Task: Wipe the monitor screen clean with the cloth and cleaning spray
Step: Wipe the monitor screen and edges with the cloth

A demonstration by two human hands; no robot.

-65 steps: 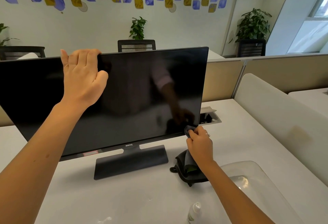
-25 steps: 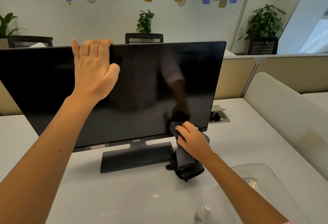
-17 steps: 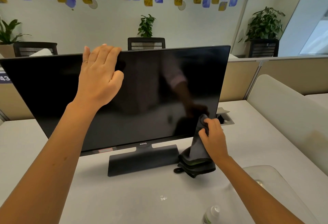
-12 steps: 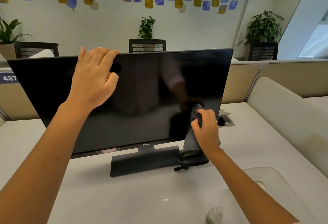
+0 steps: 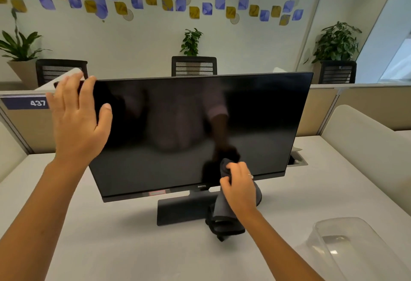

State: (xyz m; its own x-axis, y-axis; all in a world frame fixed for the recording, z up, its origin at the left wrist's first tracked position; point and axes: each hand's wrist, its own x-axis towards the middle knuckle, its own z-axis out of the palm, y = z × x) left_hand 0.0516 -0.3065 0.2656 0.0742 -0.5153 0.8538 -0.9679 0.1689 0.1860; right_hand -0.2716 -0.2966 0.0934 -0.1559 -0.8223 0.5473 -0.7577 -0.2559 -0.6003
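Right hand (image 5: pixel 239 188) bunches the dark grey cloth (image 5: pixel 222 209), fingers curled round the wad and pressing it against the lower edge of the monitor screen (image 5: pixel 200 129). The unwiped glass lies up and to the left of that hand, and the screen's long axis runs sideways, so I'd judge the next strokes want to sweep along it, toward the other hand. Left hand (image 5: pixel 77 120) sits at the top left corner, fingers spread and hooked over the top edge, thumb flat on the glass, steadying the panel. The screen is glossy black, flat, mirror-like; the cloth is soft, its slack tail hanging below the right hand onto the stand base (image 5: pixel 184 211) and the matte white desk (image 5: pixel 111 247). The right hand is the nearer one to the work.
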